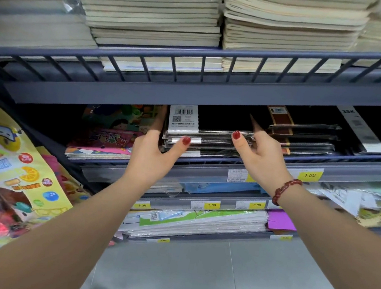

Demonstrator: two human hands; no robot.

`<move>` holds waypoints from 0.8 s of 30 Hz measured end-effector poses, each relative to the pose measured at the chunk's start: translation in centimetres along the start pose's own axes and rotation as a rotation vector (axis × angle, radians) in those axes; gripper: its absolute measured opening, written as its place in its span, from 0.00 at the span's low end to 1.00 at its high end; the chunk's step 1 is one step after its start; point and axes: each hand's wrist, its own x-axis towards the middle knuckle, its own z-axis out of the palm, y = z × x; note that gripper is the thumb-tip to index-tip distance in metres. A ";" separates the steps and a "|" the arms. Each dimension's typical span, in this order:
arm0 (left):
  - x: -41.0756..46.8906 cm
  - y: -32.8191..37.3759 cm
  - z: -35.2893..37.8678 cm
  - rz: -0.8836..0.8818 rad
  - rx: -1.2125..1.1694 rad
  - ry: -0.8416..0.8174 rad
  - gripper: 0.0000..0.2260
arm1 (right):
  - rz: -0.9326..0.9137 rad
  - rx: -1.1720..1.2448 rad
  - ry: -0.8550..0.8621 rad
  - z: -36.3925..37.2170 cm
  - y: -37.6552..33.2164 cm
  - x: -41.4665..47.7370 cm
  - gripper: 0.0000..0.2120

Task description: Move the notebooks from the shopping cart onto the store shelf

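You are at the placing step: the stack of notebooks (211,139), black and wrapped in clear film, lies on the store shelf (348,155), and you are squaring it up. The shopping cart is out of view.

Your left hand (151,149) is spread, with straight fingers flat against the stack's left side and the thumb pressing its front edge. Your right hand (261,156) has its thumb on the front edge near the right end and the forefinger straight. Its other fingers are hidden behind the stack, so I cannot tell whether they grip it.

The next move, as I judge it, calls for an even push from both sides so the stack sits behind the rail, then letting go without dragging the slippery film forward.

Reading from the left:
- The bright packets (18,161) and the children's books (115,131) carry print too blurred to read.
- The white label (184,117) on the top notebook shows a barcode and a QR code.
- A white strip (350,111) to the right reads "25K".
- The yellow price tags read "5.00" (142,205), "3.00" (211,205), "3.00" (256,205) and "1.00" (309,175).
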 end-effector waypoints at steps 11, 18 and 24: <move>0.0 0.4 -0.3 -0.053 -0.057 0.007 0.25 | 0.032 -0.081 -0.010 -0.5 -1.4 -0.3 0.15; -1.6 2.3 -3.2 -0.059 0.041 -0.078 0.13 | 0.068 -0.204 -0.182 -3.8 -3.2 -2.0 0.24; -5.0 4.2 -7.5 0.069 0.303 -0.050 0.21 | -0.045 -0.708 -0.293 -9.6 -4.0 -5.7 0.32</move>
